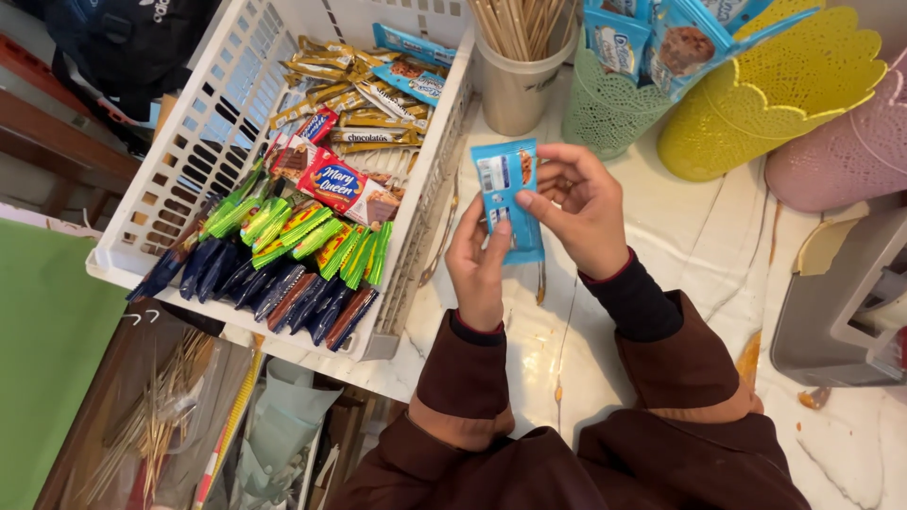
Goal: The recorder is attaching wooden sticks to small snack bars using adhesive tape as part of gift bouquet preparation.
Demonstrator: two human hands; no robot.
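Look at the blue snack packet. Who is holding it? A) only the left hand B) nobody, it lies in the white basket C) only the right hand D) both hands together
D: the blue snack packet is pinched between the left hand and the right hand, held up above the white counter.

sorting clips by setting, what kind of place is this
Probably a small snack stall or shop counter. A white basket holds rows of wrapped bars and biscuits, lace-cut tubs hold more packets, and a cup of wooden sticks stands by. Both hands, left and right, hold a blue packet.
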